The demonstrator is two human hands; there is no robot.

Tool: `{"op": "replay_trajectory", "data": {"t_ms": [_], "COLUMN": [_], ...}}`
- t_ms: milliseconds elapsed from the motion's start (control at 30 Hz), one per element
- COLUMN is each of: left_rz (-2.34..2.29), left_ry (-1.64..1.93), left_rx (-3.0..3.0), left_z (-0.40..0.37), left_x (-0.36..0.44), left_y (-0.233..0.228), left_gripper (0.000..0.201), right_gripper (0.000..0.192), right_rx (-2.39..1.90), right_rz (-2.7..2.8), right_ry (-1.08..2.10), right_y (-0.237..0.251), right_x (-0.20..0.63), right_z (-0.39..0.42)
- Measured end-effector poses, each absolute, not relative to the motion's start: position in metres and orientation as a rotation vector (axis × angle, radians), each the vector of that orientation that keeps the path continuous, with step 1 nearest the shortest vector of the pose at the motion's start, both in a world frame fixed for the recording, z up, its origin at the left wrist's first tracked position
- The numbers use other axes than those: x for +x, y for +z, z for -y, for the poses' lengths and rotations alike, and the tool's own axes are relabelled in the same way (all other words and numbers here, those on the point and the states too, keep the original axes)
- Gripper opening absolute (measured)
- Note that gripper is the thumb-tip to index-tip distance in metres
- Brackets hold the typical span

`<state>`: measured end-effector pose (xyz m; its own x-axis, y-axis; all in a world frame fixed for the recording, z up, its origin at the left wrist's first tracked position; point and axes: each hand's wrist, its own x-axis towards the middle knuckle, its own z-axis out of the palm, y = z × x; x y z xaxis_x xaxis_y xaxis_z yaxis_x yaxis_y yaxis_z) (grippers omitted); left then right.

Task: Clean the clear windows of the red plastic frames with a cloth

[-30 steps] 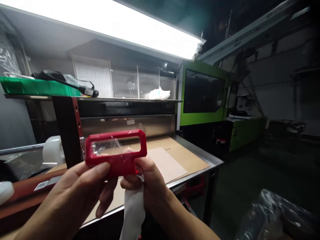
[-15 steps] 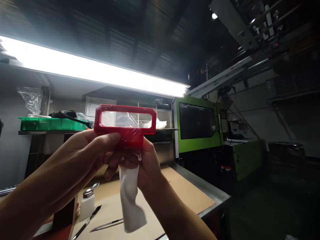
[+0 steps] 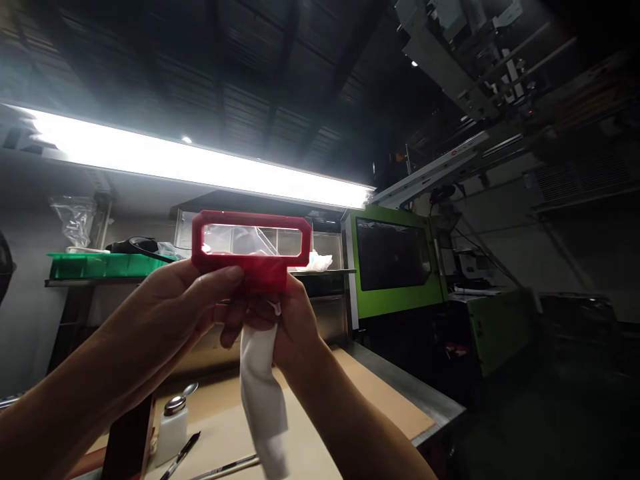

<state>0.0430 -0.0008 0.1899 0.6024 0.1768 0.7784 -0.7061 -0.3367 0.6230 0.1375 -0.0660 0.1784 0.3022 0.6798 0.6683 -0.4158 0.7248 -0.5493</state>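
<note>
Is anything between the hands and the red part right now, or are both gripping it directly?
Partly. The left hand grips the red frame bare, thumb on its lower front. The right hand holds it from below with a white cloth pinched in the same grip, hanging down. Nothing else intervenes.

Room's dim; one long tube light blazes w/ glare, ceiling nearly black, edges warped, forearms soft, right side murky.
</note>
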Motion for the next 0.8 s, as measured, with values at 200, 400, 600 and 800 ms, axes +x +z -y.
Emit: {"op": "replay_trajectory", "data": {"t_ms": [200,400,600,800], "left_rz": [0.417,0.416,0.448,0.438], "left_ry": [0.948,0.993,1.031,1.068], "left_rx": [1.671,1.656,1.611,1.602], "left_z": [0.0048,0.0068,0.0070,0.0044], "left_x": [0.0387,0.0386,0.0419,0.0430], "left_y": [0.1894,0.1883,0.1883,0.1874], "left_gripper": [0.019,0.019,0.027,0.023], "right_gripper": [0.022,0.018,0.022,0.022], "right_rx": [-0.360,-0.385,-0.396,-0.409], "right_rz": [1.074,1.133,1.164,1.199], "right_ry": [0.691,0.584,0.608,0.599], "right_y": [0.1770,0.1775,0.1791,0.1794], "right_x": [0.1405,0.1414,0.1461,0.1482], "right_z": [0.0649,0.0659,0.0663,0.0636]}}
